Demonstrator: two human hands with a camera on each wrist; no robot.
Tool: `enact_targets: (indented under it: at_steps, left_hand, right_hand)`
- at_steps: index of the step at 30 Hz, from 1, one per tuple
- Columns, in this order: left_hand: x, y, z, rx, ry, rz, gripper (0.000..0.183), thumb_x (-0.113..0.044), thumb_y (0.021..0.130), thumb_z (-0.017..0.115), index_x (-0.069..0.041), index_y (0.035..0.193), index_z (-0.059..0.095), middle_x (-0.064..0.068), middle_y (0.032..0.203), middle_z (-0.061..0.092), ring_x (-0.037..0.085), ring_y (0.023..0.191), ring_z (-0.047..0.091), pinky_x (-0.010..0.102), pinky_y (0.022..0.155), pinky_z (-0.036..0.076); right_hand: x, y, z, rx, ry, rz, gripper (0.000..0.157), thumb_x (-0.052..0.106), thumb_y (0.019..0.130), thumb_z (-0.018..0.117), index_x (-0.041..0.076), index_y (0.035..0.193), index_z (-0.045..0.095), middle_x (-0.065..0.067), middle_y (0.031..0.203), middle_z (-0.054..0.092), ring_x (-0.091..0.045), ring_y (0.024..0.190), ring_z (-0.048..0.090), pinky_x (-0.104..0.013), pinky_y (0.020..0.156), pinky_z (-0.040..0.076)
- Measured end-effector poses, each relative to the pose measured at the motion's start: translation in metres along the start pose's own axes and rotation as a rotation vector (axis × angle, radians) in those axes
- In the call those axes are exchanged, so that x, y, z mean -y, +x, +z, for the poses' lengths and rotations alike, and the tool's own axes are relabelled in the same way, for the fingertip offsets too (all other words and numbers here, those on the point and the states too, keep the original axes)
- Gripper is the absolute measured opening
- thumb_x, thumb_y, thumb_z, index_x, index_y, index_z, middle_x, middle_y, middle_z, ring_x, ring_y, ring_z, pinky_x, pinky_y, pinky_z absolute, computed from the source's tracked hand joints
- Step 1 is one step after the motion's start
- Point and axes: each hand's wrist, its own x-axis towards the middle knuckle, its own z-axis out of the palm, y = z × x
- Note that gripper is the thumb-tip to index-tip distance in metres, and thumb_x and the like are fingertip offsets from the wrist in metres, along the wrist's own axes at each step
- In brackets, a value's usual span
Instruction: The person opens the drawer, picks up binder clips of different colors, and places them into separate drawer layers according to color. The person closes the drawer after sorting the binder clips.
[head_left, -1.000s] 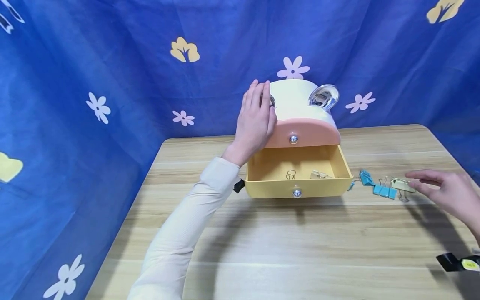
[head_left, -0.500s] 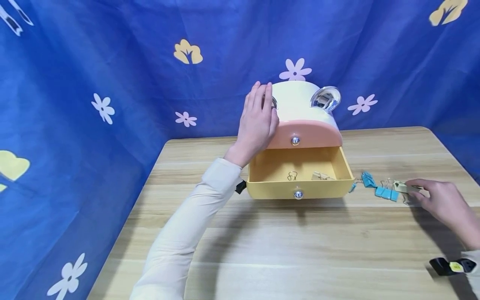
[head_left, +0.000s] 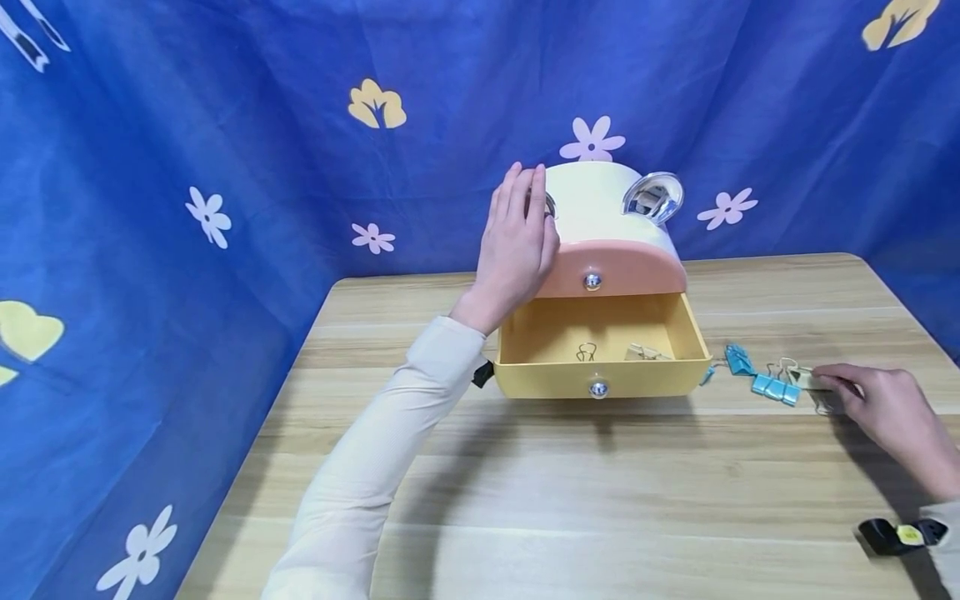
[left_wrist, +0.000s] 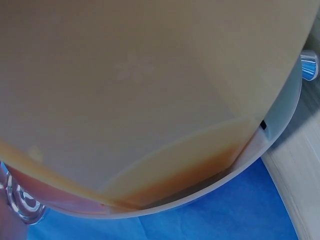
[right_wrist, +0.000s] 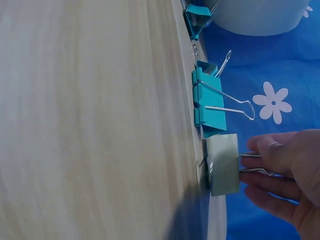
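My left hand (head_left: pixel 517 237) rests with straight fingers on the left side of a small white chest (head_left: pixel 592 196), over its left silver ear. The chest's yellow lower drawer (head_left: pixel 547 379) is pulled out; its pink upper drawer (head_left: pixel 622 265) is in. Inside the yellow drawer lie a pale binder clip (head_left: pixel 643 353) and a wire handle (head_left: pixel 587 352). At the right, my right hand (head_left: pixel 892 408) pinches the wire handle of a pale green binder clip (right_wrist: pixel 223 165). A blue binder clip (right_wrist: pixel 210 102) lies right beside it.
Another blue binder clip (head_left: pixel 738 360) lies nearer the drawer, with a further blue piece (head_left: pixel 707 375) partly hidden at the drawer's right corner. A blue patterned cloth (head_left: pixel 450 83) hangs behind the wooden table (head_left: pixel 600 500).
My right hand has come down onto the pale green clip and its fingers have closed on the handle. The clip has shifted slightly. My left hand keeps its place on the chest.
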Motion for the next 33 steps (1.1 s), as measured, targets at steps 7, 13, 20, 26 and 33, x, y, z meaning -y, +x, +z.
enact_targets:
  at_steps: [7,13,20,26,33]
  left_hand:
    - [-0.001,0.0,0.0,-0.001,-0.004,0.004,0.054,-0.017,0.1,0.032,0.01,0.147,0.027,0.024,0.145,0.036,0.035,0.143,0.02,0.03,0.117,-0.004]
    - [-0.002,0.0,-0.001,0.001,0.001,-0.002,0.054,-0.018,0.1,0.032,0.009,0.147,0.027,0.023,0.145,0.036,0.035,0.143,0.02,0.031,0.117,-0.003]
    - [-0.002,0.001,-0.001,-0.003,0.002,-0.003,0.054,-0.018,0.1,0.033,0.009,0.147,0.028,0.023,0.145,0.036,0.035,0.143,0.02,0.032,0.118,-0.001]
    - [-0.002,0.002,-0.002,-0.01,0.004,0.002,0.054,-0.017,0.1,0.032,0.009,0.146,0.028,0.023,0.144,0.037,0.035,0.143,0.021,0.032,0.118,-0.001]
    - [0.0,0.001,-0.001,-0.014,0.007,0.008,0.053,-0.017,0.1,0.032,0.01,0.146,0.028,0.023,0.142,0.038,0.035,0.142,0.022,0.033,0.118,0.002]
  right_hand:
    - [-0.006,0.001,-0.004,-0.111,0.001,0.0,0.023,-0.019,0.072,0.059,-0.007,0.09,0.068,-0.026,0.073,0.065,-0.008,0.043,0.025,-0.025,0.042,0.02]
    - [-0.005,0.003,-0.012,-0.151,0.035,0.018,0.025,-0.02,0.07,0.06,-0.005,0.088,0.07,-0.027,0.079,0.068,-0.004,0.041,0.039,-0.023,0.038,0.02]
    - [0.009,-0.001,-0.011,0.217,0.087,0.122,0.023,0.01,0.093,0.061,-0.011,0.1,0.067,-0.032,0.091,0.066,-0.045,0.071,0.063,-0.052,0.056,0.048]
    - [0.016,-0.013,-0.007,0.391,0.12,0.173,0.04,0.024,0.09,0.068,-0.009,0.111,0.064,-0.036,0.109,0.06,-0.056,0.096,0.055,-0.06,0.069,0.046]
    - [0.006,-0.022,0.003,0.296,0.057,0.08,0.038,0.001,0.071,0.079,-0.005,0.106,0.065,-0.034,0.104,0.061,-0.054,0.091,0.057,-0.06,0.068,0.046]
